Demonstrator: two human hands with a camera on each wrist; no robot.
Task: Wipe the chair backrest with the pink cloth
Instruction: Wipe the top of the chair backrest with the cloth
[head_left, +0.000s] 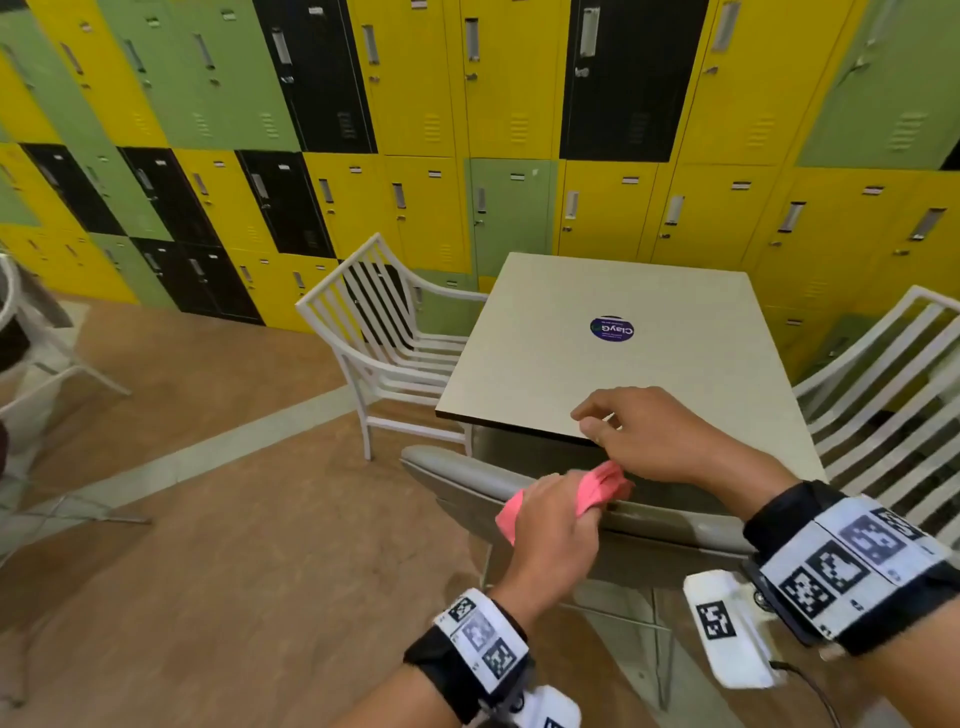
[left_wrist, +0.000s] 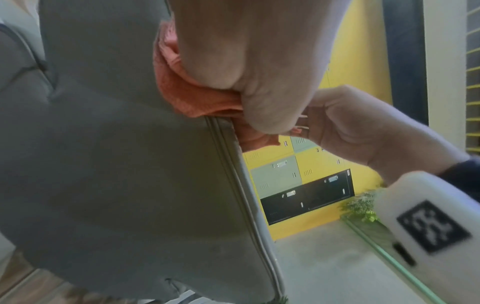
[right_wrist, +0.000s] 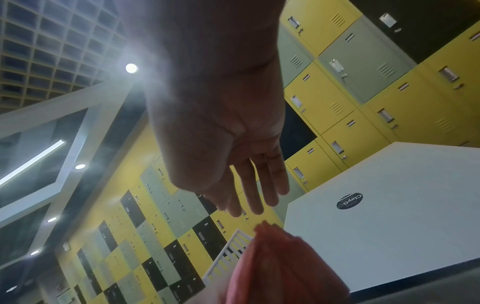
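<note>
Crosswise, pink cloth (head_left: 597, 488) atop backrest (head_left: 467, 475)

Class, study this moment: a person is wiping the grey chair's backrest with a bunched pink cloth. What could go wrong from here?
1. The pink cloth is bunched in the left hand, so little fabric may touch the backrest, leaving patches unwiped.
2. The right hand hovers open, apparently not bracing the chair; pressure could shift it.
3. A loose cloth end hangs free and may slip from the grip.
</note>
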